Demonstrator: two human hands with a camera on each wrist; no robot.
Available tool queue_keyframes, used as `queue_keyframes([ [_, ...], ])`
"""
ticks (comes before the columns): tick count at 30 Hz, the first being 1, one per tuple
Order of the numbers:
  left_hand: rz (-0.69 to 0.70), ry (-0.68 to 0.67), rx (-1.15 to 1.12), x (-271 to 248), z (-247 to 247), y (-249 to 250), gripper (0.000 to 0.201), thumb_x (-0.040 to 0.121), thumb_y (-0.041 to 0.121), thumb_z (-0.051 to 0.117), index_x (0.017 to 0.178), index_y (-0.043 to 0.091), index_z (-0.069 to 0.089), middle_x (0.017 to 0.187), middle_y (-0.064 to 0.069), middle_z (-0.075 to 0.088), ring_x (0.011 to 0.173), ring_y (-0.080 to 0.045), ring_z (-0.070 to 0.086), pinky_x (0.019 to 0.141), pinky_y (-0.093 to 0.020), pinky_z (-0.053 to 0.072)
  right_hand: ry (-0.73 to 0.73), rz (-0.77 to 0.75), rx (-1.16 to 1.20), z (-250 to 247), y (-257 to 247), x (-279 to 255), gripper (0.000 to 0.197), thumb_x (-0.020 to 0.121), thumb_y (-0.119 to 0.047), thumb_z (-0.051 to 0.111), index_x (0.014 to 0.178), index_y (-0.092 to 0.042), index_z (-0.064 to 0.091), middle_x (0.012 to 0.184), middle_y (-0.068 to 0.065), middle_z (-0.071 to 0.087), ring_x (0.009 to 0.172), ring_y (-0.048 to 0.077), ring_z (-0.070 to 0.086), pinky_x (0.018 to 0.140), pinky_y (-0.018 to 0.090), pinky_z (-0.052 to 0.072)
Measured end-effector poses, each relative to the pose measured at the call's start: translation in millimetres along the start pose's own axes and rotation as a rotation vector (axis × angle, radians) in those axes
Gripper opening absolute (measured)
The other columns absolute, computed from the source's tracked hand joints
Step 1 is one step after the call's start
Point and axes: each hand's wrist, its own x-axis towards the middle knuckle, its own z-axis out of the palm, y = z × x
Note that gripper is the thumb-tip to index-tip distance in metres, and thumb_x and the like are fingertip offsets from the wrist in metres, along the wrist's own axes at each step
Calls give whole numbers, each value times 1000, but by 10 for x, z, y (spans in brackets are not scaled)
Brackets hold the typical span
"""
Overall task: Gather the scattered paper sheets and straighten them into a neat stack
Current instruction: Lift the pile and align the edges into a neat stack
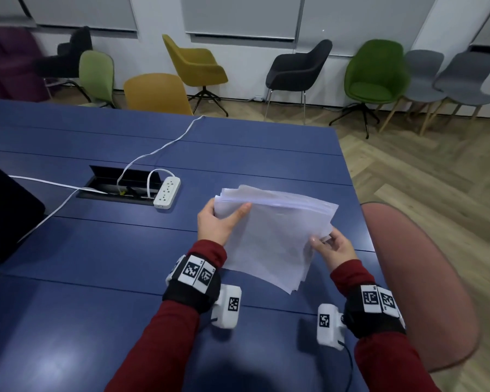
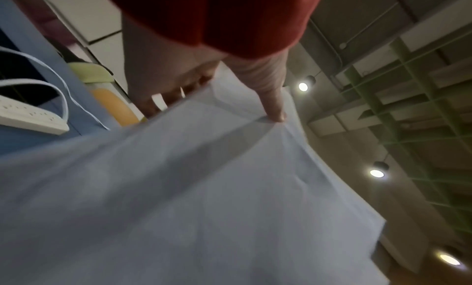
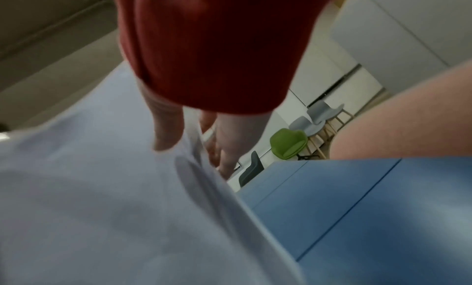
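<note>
I see both hands on the paper stack [image 1: 275, 236], held up off the blue bench [image 1: 96, 264] near its right edge. Left hand [image 1: 218, 224] grip: thumb flat across the top sheet at the far-left corner, fingers behind the sheets, so it's pinching that corner. Left wrist view confirms the thumb [image 2: 273, 99] pressing on the paper. Right hand [image 1: 333, 250] grip: narrow, thumb and fingers curled round the stack's right edge; the right wrist view shows fingers [image 3: 166, 132] on the sheets. Sheet edges are fanned, not flush, at the top and lower right. White power strip [image 1: 167, 193] sits well apart to the left, next to the cable hatch [image 1: 116, 183].
</note>
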Motion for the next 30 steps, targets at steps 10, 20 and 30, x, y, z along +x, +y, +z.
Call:
queue_keyframes([
  [10, -82, -199, -39, 69, -128, -65, 35, 60, 23, 87, 91, 15, 72, 92, -3, 76, 85, -19, 71, 84, -36, 57, 308, -131, 14, -17, -183, -62, 6, 83, -7, 67, 84, -12, 71, 61, -18, 71, 60, -9, 62, 73, 9, 54],
  [20, -37, -223, 24, 63, 20, -98, 15, 78, 8, 74, 88, 18, 69, 87, 3, 71, 80, -7, 69, 87, -30, 54, 209, -335, -6, 130, -571, -94, 33, 89, -9, 59, 122, -17, 56, 89, -27, 69, 83, -20, 60, 82, 3, 45],
  [30, 0, -108, -121, 18, 101, 66, 14, 84, 2, 65, 94, 10, 66, 77, 10, 70, 62, 6, 67, 65, -14, 55, 120, -117, -181, 158, -256, 12, 3, 85, -10, 65, 87, -10, 66, 87, 9, 71, 62, -4, 62, 70, 27, 51],
])
